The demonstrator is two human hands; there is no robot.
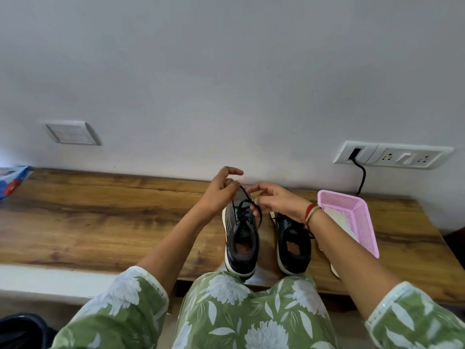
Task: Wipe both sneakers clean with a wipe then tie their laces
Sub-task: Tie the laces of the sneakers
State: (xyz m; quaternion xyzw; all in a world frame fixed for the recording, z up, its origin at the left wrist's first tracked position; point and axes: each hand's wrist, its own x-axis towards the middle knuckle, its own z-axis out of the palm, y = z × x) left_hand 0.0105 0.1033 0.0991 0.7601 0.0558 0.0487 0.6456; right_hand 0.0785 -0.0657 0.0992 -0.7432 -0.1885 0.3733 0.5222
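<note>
Left hand (219, 195) and right hand (279, 202) pinch laces (240, 212) over a sneaker (241, 248) at the bench (100, 217) front edge.

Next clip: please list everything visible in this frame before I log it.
table: one, brown wood, along the wall
sneaker being laced: one, black with a white sole, table centre
second sneaker: one, black with a white sole, beside the first with a gap between
lace: one, black, pulled up from the first sneaker
basket: one, pink, right of the sneakers
pale sheet: one, whitish, in the basket
blank plate: one, white, wall left
socket panel: one, white, wall right
cable: one, black, below the panel
box: one, blue, table's left end
left hand: one, pinching the lace
right hand: one, red wrist thread, gripping the lace
</note>
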